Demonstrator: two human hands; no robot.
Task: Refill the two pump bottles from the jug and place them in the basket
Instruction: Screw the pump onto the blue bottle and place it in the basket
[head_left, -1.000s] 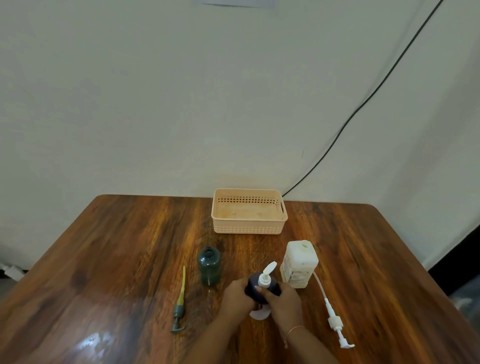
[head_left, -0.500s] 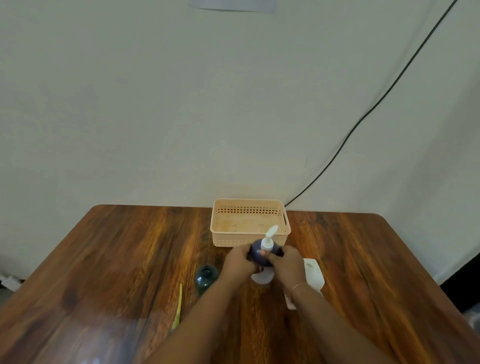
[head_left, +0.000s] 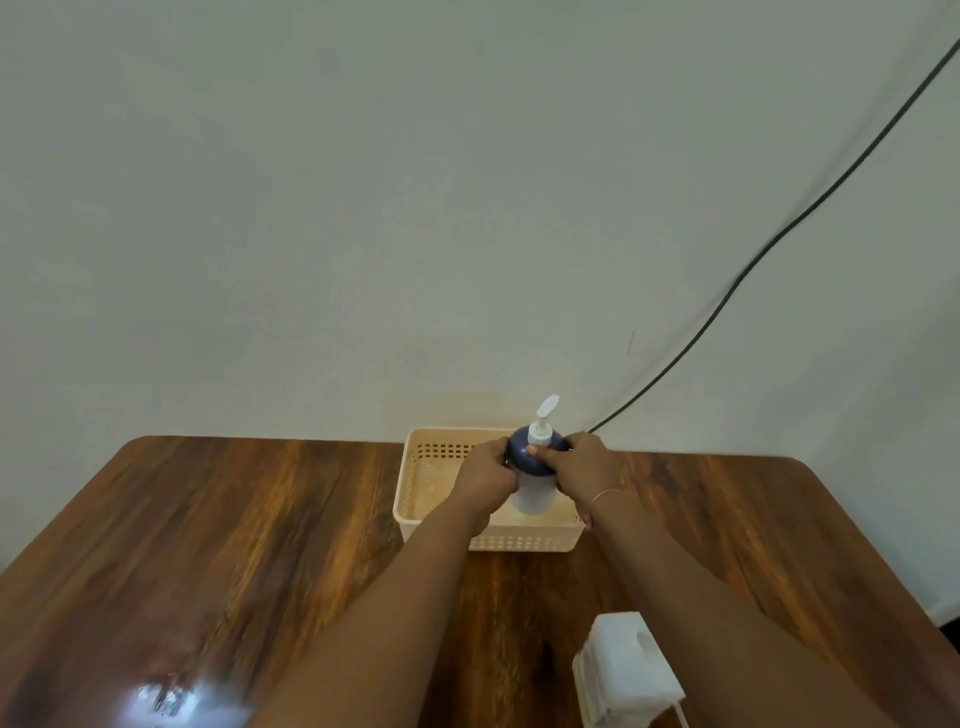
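A dark purple pump bottle with a white pump head and a white lower part stands upright inside the peach plastic basket at the table's far edge. My left hand grips its left side and my right hand grips its right side, thumb near the pump collar. Whether the bottle's base touches the basket floor I cannot tell. The white jug stands near the bottom edge, right of my right forearm. The second bottle is out of view.
The wooden table stands against a pale wall. A black cable runs down the wall to the table behind the basket. A thin white tube shows beside the jug at the bottom edge.
Both hands carried the purple bottle away from me, from the table's middle to inside the basket. The view rose, so the green bottle and loose pumps dropped out of sight.
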